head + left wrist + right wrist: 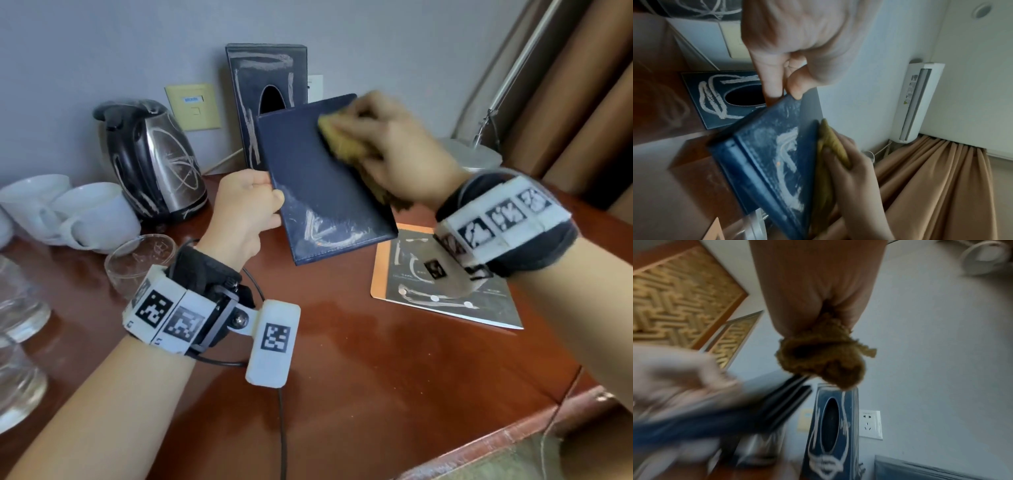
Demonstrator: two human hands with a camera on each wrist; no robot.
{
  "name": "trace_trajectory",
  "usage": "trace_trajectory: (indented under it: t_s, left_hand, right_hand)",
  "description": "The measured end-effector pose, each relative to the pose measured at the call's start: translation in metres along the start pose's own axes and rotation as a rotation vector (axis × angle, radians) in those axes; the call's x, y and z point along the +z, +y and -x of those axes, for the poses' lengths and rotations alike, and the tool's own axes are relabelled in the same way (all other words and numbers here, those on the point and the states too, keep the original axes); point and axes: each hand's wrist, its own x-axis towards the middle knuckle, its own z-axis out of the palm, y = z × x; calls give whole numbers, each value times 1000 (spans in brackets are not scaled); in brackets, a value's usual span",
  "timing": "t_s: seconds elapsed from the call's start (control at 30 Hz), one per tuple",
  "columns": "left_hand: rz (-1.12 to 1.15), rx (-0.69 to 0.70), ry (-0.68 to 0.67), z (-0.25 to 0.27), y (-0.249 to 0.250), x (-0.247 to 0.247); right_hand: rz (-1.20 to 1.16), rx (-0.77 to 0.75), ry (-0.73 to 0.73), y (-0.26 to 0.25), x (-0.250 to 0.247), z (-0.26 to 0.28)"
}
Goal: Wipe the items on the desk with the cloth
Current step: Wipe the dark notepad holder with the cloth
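Left hand (245, 205) pinches the tilted folder (322, 178), long axis rising away; right hand (397, 147) clutches the cloth (342, 137) against it.

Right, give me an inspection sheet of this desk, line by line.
Surface: reddish wooden desk, glossy.
Job's things: blue folder lifted off the desk, white streaks near its lower end; yellow cloth pressed on its upper part.
Clutter: kettle, tissue box and booklet, all streaked white; white cups; glasses.
Grippers: left hand grips the folder's edge; right hand holds the cloth.
Cables: black cable from the left wrist.
Surroundings: grey wall, wall socket, curtain.
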Motion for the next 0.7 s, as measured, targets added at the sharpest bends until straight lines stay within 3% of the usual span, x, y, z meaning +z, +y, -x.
trace_trajectory:
  t_s: [0.07,0.17,0.33,0.47,0.53,0.7]
  left_hand:
    - [52,-19,34,-2,0,-3]
    - [91,-34,55,-2,-1,-4]
    - [171,-43,36,0,3,-3]
    - [311,-64,23,-1,6,-7]
    - [362,-71,11,-1,6,-5]
    - [506,-122,90,-2,7,-5]
  right_hand:
    - [15,-172,-89,-12,13,28]
    - [18,-224,-160,-34,32,64]
    - [46,-138,-134,-37,33,48]
    - [22,127,32,-20,14,25]
    - [40,196,37,-19,11,18]
    - [37,-185,-125,-52,26,29]
